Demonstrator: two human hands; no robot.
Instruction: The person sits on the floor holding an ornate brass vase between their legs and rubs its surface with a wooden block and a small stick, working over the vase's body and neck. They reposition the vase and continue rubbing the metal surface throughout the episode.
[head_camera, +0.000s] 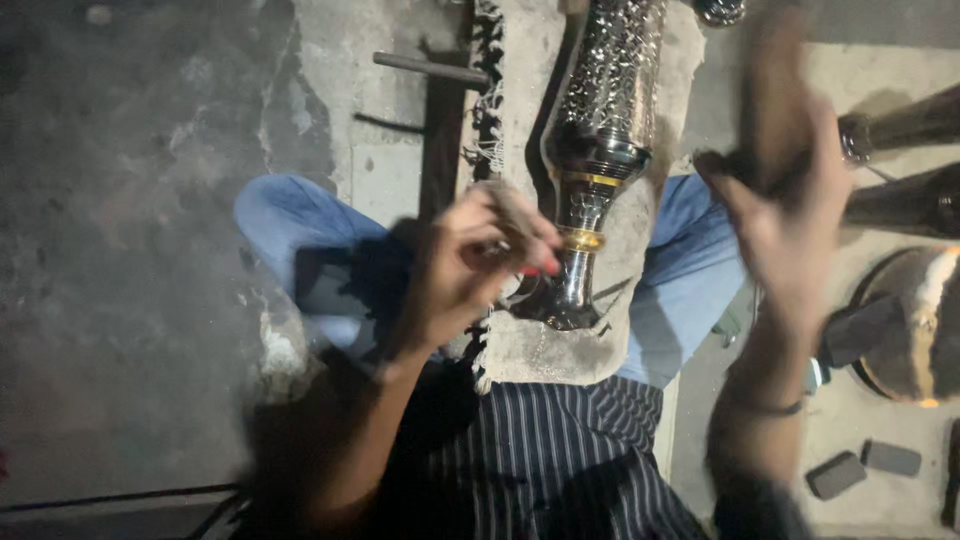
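A pale fringed cloth (560, 340) lies across the person's lap, under both hands. On it, between the hands, lies an ornate silver metal vase (598, 150), its foot just beside the left hand (470, 265), curled around something small and blurred. The right hand (790, 210) is raised, fingers spread, pinching a dark blurred piece.

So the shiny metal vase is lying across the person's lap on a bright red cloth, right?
Not quite: the cloth is a pale beige one with a dark fringe, not red. The head view shows the shiny metal vase lying on it across the person's lap, as you said.
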